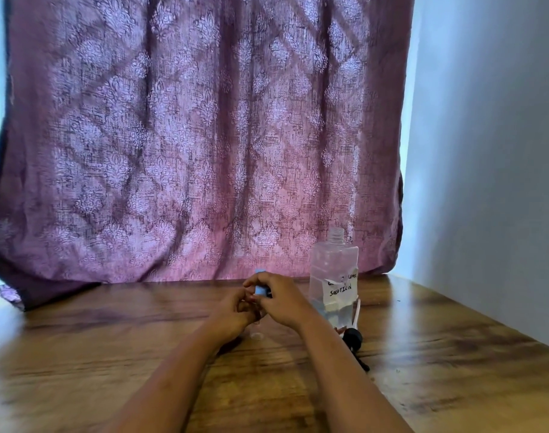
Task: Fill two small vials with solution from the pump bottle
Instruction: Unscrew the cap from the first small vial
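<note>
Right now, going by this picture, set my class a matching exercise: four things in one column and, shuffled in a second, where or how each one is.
Things:
1. clear bottle
2. black pump head
3. blue-capped vial
4. curtain

States:
A. hangs behind the table
B. held between the left hand and the right hand
C. stands upright, neck open
D. lies on the table

Pairs: 1-C, 2-D, 3-B, 4-A

A blue-capped vial (260,289) is pinched upright between the fingers (257,278). The clear, labelled bottle (334,276) stands uncapped just right of them.
</note>
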Motion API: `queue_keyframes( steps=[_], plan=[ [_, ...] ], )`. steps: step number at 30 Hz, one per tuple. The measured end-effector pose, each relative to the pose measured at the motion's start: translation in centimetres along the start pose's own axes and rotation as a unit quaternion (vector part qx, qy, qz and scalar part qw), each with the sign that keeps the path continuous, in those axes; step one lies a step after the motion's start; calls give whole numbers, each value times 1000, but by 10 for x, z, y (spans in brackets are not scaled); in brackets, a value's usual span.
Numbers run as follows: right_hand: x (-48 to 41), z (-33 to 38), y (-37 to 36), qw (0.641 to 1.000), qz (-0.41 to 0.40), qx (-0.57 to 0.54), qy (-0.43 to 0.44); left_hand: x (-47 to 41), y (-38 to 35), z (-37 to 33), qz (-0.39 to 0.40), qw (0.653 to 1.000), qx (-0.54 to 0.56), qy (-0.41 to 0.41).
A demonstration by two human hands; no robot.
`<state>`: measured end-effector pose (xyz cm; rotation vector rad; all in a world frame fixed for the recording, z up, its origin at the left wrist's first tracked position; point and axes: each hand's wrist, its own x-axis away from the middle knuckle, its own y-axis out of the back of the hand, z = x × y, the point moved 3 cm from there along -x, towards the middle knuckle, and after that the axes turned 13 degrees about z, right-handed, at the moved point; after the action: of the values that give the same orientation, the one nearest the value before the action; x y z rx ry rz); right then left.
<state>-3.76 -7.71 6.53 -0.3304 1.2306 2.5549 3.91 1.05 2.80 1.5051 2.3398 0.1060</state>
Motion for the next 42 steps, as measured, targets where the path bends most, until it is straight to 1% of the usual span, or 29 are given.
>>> queue_keyframes(
  steps=[7,12,17,21,23,25,27,29,31,33,36,38,40,42],
  plan=[
    [1,1,1,999,21,-49,0,1,-1,-3,0,1000,18,-5],
    [0,0,0,994,33,-101,-3,-1,-1,-4,21,999,24,-21],
    [0,1,1,991,31,-133,12,-4,2,1,28,999,0,-20],
    [2,2,3,988,35,-150,18,-7,4,8,36,999,5,-15],
    [2,10,12,981,10,-191,44,-8,5,11,36,999,21,-13],
    [1,20,23,965,-23,-248,84,-8,5,14,37,998,44,-12],
    [-1,26,26,957,-44,-265,106,-7,5,15,36,998,50,-8],
    [-1,24,21,964,-56,-242,92,-7,4,15,31,999,39,-7],
    [-1,18,14,975,-69,-201,60,-7,5,15,29,999,38,-10],
    [-2,14,15,978,-104,-177,42,-7,4,15,25,999,47,-8],
    [-3,12,20,969,-153,-191,33,-7,4,15,21,998,59,4],
    [-3,10,19,968,-154,-198,23,-7,4,15,13,999,46,11],
    [-3,8,16,970,-155,-185,7,-7,6,15,-2,1000,9,12],
    [-2,4,15,969,-169,-178,-6,-8,6,15,-9,1000,-7,3]
  ],
)
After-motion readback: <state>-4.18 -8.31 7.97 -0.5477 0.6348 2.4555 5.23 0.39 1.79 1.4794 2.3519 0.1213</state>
